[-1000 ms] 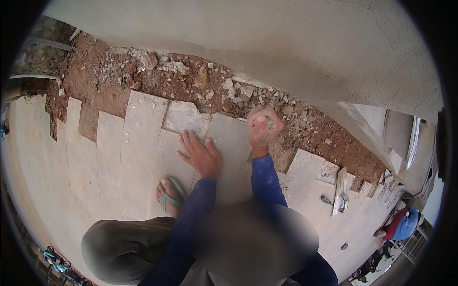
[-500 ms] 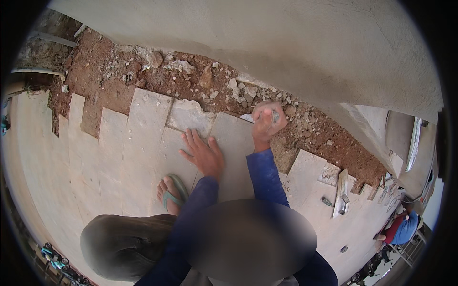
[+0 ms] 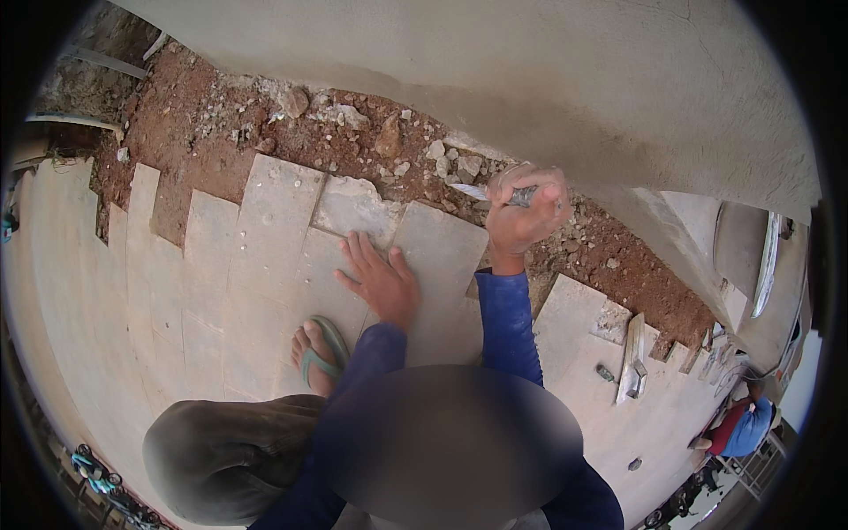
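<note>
My left hand (image 3: 386, 284) lies flat with fingers spread on the pale grey paving slabs (image 3: 428, 265), just below a whitish slab with a broken edge (image 3: 353, 209). Wrapped in my right hand (image 3: 527, 212) is a hand tool with a pale pointed blade (image 3: 468, 190) and a greyish grip; its exact kind is unclear. The blade points left, over the dirt strip beyond the slab's far edge. Several grey stones (image 3: 459, 163) lie in the soil beside it.
A strip of reddish soil and rubble (image 3: 327, 141) runs along a plastered wall (image 3: 530, 79). On the paving to the right are an L-shaped metal piece (image 3: 633, 358) and a small dark object (image 3: 604, 372). Another person (image 3: 749, 426) crouches farther right. My sandalled foot (image 3: 318, 353) rests on the left.
My right hand has moved right and slightly farther away, turning so that more of the tool's blade and grip shows. The left hand stays nearly in place on the slabs.
</note>
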A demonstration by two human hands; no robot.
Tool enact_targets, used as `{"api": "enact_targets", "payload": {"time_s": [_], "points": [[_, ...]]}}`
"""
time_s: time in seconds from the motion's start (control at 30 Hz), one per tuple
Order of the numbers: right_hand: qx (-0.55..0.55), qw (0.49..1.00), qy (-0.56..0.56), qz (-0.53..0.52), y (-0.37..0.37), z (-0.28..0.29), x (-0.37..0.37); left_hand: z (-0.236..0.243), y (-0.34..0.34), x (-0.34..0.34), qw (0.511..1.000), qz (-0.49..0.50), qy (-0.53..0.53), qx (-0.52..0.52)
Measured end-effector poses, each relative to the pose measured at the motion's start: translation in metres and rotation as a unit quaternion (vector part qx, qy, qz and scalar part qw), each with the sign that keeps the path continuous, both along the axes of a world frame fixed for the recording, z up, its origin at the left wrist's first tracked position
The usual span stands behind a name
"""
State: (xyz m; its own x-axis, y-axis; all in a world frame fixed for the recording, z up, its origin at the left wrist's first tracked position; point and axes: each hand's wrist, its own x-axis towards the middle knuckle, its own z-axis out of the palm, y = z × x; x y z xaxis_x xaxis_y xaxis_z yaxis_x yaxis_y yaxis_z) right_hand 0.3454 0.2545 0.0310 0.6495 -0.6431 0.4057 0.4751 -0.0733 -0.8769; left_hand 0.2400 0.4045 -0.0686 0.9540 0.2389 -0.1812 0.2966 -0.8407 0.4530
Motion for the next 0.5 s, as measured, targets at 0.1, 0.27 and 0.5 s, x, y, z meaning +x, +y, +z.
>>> {"api": "enact_targets", "payload": {"time_s": [0.1,0.27,0.5], "points": [[-0.086,0.993,0.082,-0.006,0.011,-0.051,-0.010,0.004,-0.008,0.007,1.000,-0.006,-0.001,-0.008],[-0.028,0.998,0.030,0.051,-0.004,-0.017,0.002,0.002,-0.004,0.010,1.000,0.002,0.010,-0.003],[-0.055,0.993,0.092,0.052,0.014,-0.050,-0.005,-0.003,-0.005,0.024,1.000,0.000,-0.010,0.002]]}}
